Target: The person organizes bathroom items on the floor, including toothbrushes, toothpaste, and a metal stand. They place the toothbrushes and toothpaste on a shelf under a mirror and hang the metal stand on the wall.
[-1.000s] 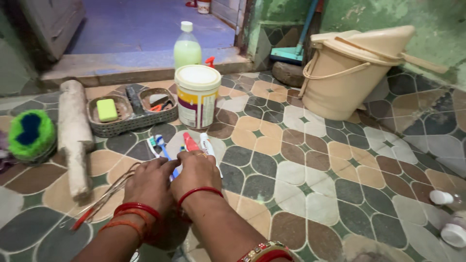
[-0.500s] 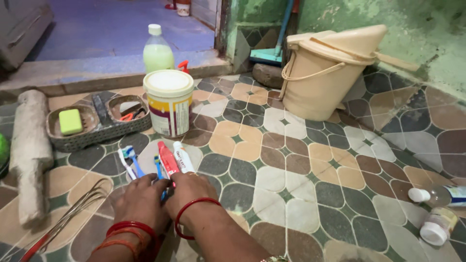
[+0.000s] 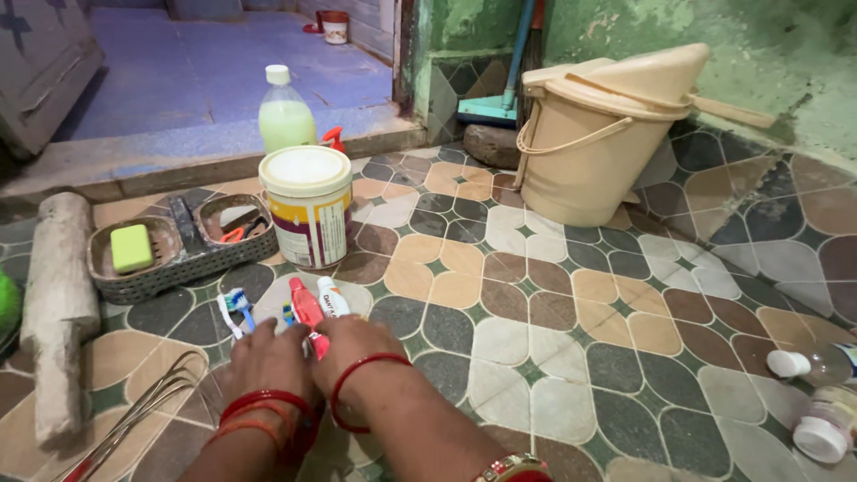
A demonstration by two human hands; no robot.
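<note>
Red tube (image 3: 308, 314) and toothbrushes (image 3: 234, 309) lie on the floor (image 3: 553, 295) under both hands. Left hand (image 3: 268, 361) and right hand (image 3: 350, 346) rest on them, grip unclear

Both hands, left hand (image 3: 268, 361) and right hand (image 3: 353, 344), pressed on red toothpaste tube (image 3: 308, 314) and blue-white plastic toothbrushes (image 3: 235, 310) on patterned tiled floor (image 3: 553, 312).

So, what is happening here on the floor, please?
A person crouches over a patterned tile floor. Both hands, left hand and right hand, rest on a row of toothbrushes and toothpaste tubes lying flat. Behind these stand a white plastic jar, a soap tray with a green soap bar, and a green liquid bottle. A beige lidded bucket stands at the right.
</note>
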